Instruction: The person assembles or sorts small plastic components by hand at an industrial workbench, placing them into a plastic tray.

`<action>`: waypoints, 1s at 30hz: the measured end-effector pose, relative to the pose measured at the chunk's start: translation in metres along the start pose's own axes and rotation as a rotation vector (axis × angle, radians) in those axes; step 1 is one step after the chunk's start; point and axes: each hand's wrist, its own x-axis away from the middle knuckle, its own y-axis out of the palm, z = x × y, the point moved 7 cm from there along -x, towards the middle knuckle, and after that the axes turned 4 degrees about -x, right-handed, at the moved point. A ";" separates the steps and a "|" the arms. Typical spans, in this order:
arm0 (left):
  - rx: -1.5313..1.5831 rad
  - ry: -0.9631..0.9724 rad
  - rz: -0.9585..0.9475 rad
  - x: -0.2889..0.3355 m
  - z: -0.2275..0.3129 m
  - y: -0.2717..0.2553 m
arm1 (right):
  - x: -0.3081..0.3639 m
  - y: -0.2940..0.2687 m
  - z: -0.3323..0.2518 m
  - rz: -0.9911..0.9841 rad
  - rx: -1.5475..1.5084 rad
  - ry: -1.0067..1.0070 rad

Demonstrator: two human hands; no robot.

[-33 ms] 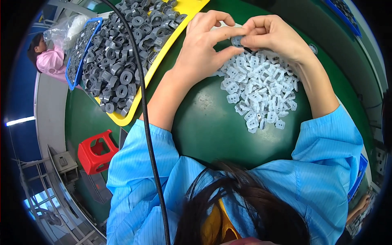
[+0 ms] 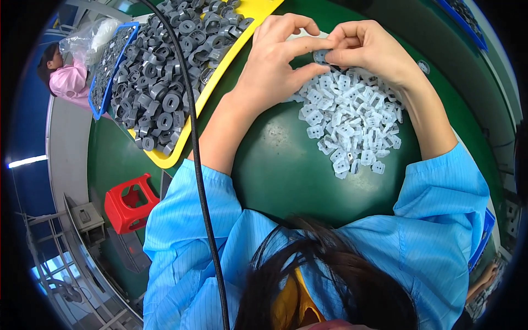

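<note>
Grey ring (image 2: 320,55) pinched between fingers of left hand (image 2: 275,66) and right hand (image 2: 368,49).

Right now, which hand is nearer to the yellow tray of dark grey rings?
Left. The left hand is just beside the yellow tray, close to its right edge. The right hand is farther off, above the pile of white parts, pinching a small grey piece with the left.

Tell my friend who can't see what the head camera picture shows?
Two bare hands, left hand and right hand, pinch a small grey ring above a pile of white plastic pieces on a green table. A yellow tray of grey rings sits left.
</note>
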 end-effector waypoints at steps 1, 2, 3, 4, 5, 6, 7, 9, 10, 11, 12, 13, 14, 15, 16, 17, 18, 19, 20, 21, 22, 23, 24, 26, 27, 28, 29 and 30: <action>0.037 -0.034 -0.008 0.002 -0.004 0.001 | 0.002 0.001 -0.004 0.051 0.069 -0.022; 0.032 -0.039 -0.008 0.003 -0.007 0.004 | 0.002 0.006 -0.005 0.044 0.067 -0.024; -0.007 -0.023 0.054 0.005 -0.009 0.003 | 0.003 0.004 -0.011 0.138 0.181 -0.080; -0.046 -0.004 0.115 0.002 -0.006 -0.001 | 0.005 0.002 -0.017 0.235 0.293 -0.138; -0.101 -0.027 0.161 0.003 -0.003 -0.006 | 0.006 0.004 -0.020 0.246 0.200 -0.168; -0.108 -0.029 0.158 0.001 0.001 -0.006 | 0.004 0.006 -0.023 0.242 0.195 -0.171; -0.059 -0.059 0.243 0.000 0.004 -0.007 | 0.003 0.006 -0.021 0.200 -0.120 -0.130; -0.024 -0.107 0.291 -0.001 0.012 -0.009 | 0.001 0.006 -0.010 0.110 -0.560 -0.045; -0.027 -0.109 0.289 -0.003 0.012 -0.011 | 0.001 0.000 -0.005 0.108 -0.563 -0.045; -0.045 0.024 0.303 -0.005 0.020 -0.013 | -0.001 -0.001 -0.001 0.003 -0.561 -0.054; -0.063 0.157 0.318 -0.007 0.029 -0.015 | -0.001 0.002 0.000 -0.101 -0.557 -0.063; 0.117 -0.122 0.117 -0.007 0.020 -0.010 | 0.002 -0.001 0.005 -0.004 -0.550 -0.021; 0.106 -0.123 0.120 -0.006 0.006 -0.012 | -0.001 -0.001 0.003 -0.015 -0.551 -0.026; 0.073 0.025 0.252 -0.004 -0.009 -0.019 | -0.006 -0.004 0.008 -0.014 -0.544 0.011; 0.050 0.174 0.381 0.001 -0.016 -0.026 | -0.012 -0.010 0.017 -0.003 -0.536 0.054; -0.190 0.000 0.237 -0.004 -0.030 -0.029 | -0.014 -0.029 0.027 0.129 -0.424 0.032; -0.428 -0.173 0.087 -0.005 -0.050 -0.036 | -0.013 -0.039 0.034 0.147 -0.418 0.034; -0.511 -0.311 0.023 0.001 -0.068 -0.047 | -0.012 -0.054 0.037 0.288 -0.160 0.037; -0.594 -0.448 -0.043 0.008 -0.087 -0.055 | -0.010 -0.072 0.041 0.426 0.099 0.039; -0.667 -0.451 -0.050 0.012 -0.101 -0.061 | -0.013 -0.096 0.057 0.470 0.258 -0.032; -0.745 -0.463 -0.064 0.013 -0.105 -0.066 | -0.013 -0.093 0.054 0.466 0.255 -0.036; -0.678 -0.582 -0.168 0.019 -0.117 -0.066 | -0.008 -0.094 0.039 0.590 0.543 -0.153; -0.681 -0.580 -0.168 0.019 -0.119 -0.067 | 0.000 -0.090 0.022 0.710 0.833 -0.271; -0.669 -0.386 -0.135 0.018 -0.114 -0.065 | 0.003 -0.069 0.001 0.692 0.817 -0.365; -0.692 -0.350 -0.072 0.021 -0.111 -0.066 | -0.005 -0.053 0.001 0.494 0.655 -0.270; -0.692 -0.348 -0.070 0.020 -0.108 -0.066 | -0.008 -0.036 0.003 0.301 0.497 -0.174; -0.614 -0.399 -0.039 0.020 -0.106 -0.067 | -0.006 -0.022 0.000 0.227 0.512 -0.222; -0.536 -0.450 -0.009 0.018 -0.105 -0.068 | -0.001 -0.009 -0.006 0.202 0.626 -0.321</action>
